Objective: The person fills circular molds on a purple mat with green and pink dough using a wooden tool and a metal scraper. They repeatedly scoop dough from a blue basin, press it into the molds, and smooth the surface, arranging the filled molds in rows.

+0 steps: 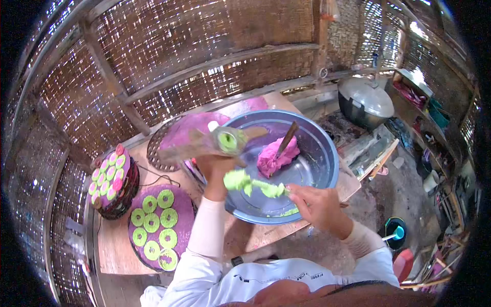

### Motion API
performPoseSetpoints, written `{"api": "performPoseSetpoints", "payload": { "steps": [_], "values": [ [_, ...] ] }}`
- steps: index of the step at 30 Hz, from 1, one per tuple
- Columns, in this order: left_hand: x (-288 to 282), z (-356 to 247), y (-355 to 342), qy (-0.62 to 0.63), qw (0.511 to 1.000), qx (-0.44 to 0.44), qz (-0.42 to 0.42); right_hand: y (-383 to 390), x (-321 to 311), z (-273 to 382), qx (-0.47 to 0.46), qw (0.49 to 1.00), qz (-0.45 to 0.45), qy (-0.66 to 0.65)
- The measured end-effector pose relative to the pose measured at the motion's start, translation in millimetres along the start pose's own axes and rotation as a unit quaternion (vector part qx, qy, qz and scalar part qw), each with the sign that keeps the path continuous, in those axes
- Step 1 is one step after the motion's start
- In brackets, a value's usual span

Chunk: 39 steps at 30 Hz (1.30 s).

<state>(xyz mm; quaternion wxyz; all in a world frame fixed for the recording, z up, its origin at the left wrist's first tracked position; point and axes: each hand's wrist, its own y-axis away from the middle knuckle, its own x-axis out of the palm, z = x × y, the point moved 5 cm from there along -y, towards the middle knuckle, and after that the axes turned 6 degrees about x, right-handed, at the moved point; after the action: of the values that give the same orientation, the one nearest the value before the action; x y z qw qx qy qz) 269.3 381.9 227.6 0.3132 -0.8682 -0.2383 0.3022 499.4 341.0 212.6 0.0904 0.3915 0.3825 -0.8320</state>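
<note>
My left hand (pixel 217 171) is wrapped round a wooden dough press (pixel 179 153), somewhat blurred, above the left rim of a blue basin (pixel 327 153). Green dough (pixel 227 140) shows in the press's round opening. In my closed right hand (pixel 321 207) is a thin stick-like tool thickly coated with green dough (pixel 250 184); the coating hides its exact kind. It points left over the near side of the basin. A lump of pink dough (pixel 276 157) lies in the basin with a dark flat-handled tool (pixel 287 138) stuck in it.
Green rings of dough (pixel 151 222) lie on a round purple sheet (pixel 179 204) at the table's left. Beside it stands a stack of trays (pixel 120 192) topped with pink and green pieces. A large lidded metal pot (pixel 365 102) sits at the far right, near a dark bucket (pixel 395 227).
</note>
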Motion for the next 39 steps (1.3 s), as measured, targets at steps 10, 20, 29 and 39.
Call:
{"api": "performPoseSetpoints", "payload": {
  "steps": [10, 20, 29, 39],
  "values": [
    [-163, 37, 19, 0.435, 0.869, -0.037, -0.235, -25, 68, -65, -0.049, 0.816, 0.38, 0.434],
    [-228, 30, 66, 0.782, 0.565, 0.254, 0.07, -8, 172, 214, 0.107, 0.464, 0.512, -0.715],
    [-362, 119, 145, 0.524, 0.824, -0.142, -0.162, 23, 230, 302, 0.177, 0.268, 0.384, -0.866],
    [-378, 79, 198, -0.14, 0.988, 0.029, 0.056, -13, 205, 318, 0.017, 0.833, 0.161, -0.529]
  ]
}}
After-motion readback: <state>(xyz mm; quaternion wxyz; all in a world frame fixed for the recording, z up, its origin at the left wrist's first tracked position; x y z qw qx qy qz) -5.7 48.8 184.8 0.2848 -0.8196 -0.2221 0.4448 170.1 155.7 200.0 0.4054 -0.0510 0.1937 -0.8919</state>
